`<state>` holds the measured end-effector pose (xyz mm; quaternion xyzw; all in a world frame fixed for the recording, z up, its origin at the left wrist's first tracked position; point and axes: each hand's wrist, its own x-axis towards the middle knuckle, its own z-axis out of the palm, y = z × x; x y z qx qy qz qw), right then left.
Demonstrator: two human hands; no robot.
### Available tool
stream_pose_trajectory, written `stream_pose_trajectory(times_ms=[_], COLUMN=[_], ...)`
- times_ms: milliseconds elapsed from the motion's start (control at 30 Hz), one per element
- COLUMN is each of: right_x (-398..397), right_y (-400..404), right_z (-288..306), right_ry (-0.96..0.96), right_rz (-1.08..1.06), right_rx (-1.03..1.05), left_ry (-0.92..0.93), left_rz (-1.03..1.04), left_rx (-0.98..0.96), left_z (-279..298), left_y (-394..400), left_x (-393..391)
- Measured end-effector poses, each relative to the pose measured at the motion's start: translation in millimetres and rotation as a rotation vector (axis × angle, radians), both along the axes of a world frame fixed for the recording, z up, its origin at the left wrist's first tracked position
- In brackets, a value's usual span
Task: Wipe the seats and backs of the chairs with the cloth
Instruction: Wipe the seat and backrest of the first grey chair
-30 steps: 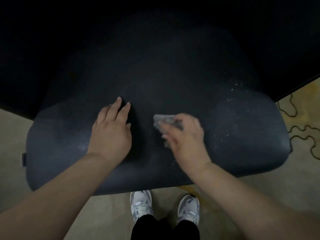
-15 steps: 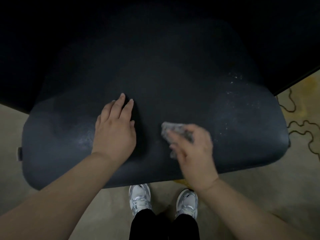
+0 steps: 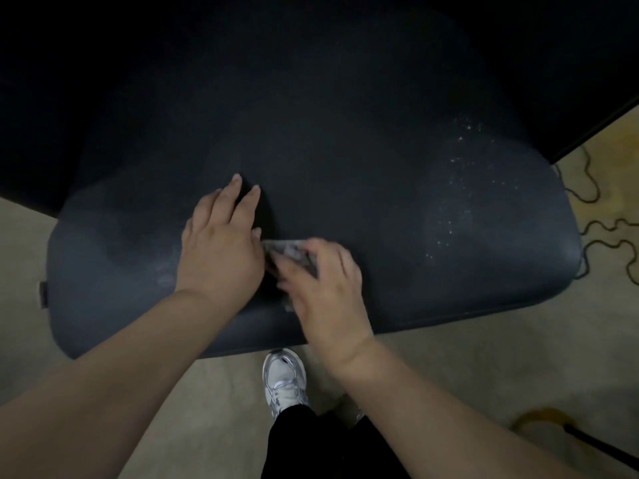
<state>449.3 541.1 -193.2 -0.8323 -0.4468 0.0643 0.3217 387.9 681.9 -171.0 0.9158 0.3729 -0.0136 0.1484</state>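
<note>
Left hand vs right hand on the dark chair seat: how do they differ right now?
The left hand lies flat with straight fingers and holds nothing; the right hand presses the small grey cloth. The left hand looks sharp; the right hand is motion-blurred. The left hand sits farther from the white specks than the right hand. Both rest on the dark padded chair seat.

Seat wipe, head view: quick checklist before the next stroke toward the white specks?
1. Cloth under right hand: ok, though blurred.
2. Left hand flat on seat, bracing: ok.
3. Specks on the seat's right side wiped: not ok.
4. Path from cloth to specks free of things: ok.
5. Chair back wiped: cannot tell, too dark.
6. Shoe clear of seat edge: ok.
</note>
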Motion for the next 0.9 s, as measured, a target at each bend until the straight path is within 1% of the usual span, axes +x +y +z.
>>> stream_pose_trajectory(times_ms=[33, 133, 167, 200, 267, 367, 400, 433, 467, 567, 633, 700, 767, 800, 833, 867, 900], right_x=[11, 58, 65, 64, 43, 11, 14, 26, 44, 106, 118, 102, 91, 99, 114, 132, 152], right_y=[5, -17, -33, -47, -59, -39, -29, -22, -22, -53, -84, -95, -86, -77, -68, -63, -61], right_z=[0, -5, -7, -8, -11, -10, -8, -5, -3, -3, -2, -3, -3, -1, 0, 2, 2], right_ry=[-0.034, -0.115, -0.126, -0.131, -0.128, -0.131, -0.131, -0.131, -0.127, -0.123, -0.125, -0.129, -0.122, -0.122, -0.134, -0.142, -0.132], right_rz=[0.003, -0.23, -0.306, -0.34, -0.3, -0.018, 0.042, 0.048, -0.003, -0.327, -0.44, -0.376, -0.21, -0.156, -0.148, -0.186, -0.273], right_rx=[0.016, -0.03, -0.032, -0.035, -0.035, -0.003, -0.005, -0.008, -0.015, -0.089, -0.086, -0.077, -0.06, -0.069, -0.078, -0.086, -0.091], left_ry=[-0.004, -0.007, -0.003, 0.003, 0.011, 0.029, 0.033, 0.035, 0.036, 0.032, 0.034, 0.06, 0.084, 0.085, 0.081, 0.077, 0.078], left_rz=[0.002, -0.022, -0.031, -0.04, -0.049, -0.031, -0.033, -0.042, -0.058, -0.117, -0.158, -0.185, -0.183, -0.177, -0.175, -0.185, -0.197], left_rx=[0.001, 0.007, 0.005, 0.005, 0.007, 0.004, 0.001, 0.0, -0.002, -0.003, -0.015, -0.025, -0.033, -0.037, -0.036, -0.028, -0.016], left_z=[0, 0, 1, 2, 3, 6, 6, 6, 6, 5, 5, 3, 3, 3, 3, 2, 2], left_y=[-1, -4, -5, -6, -8, -11, -13, -14, -16, -24, -30, -38, -45, -48, -51, -53, -54], left_x=[0, 2, 3, 4, 8, 18, 23, 28, 34, 49, 59, 70, 81, 87, 93, 99, 103])
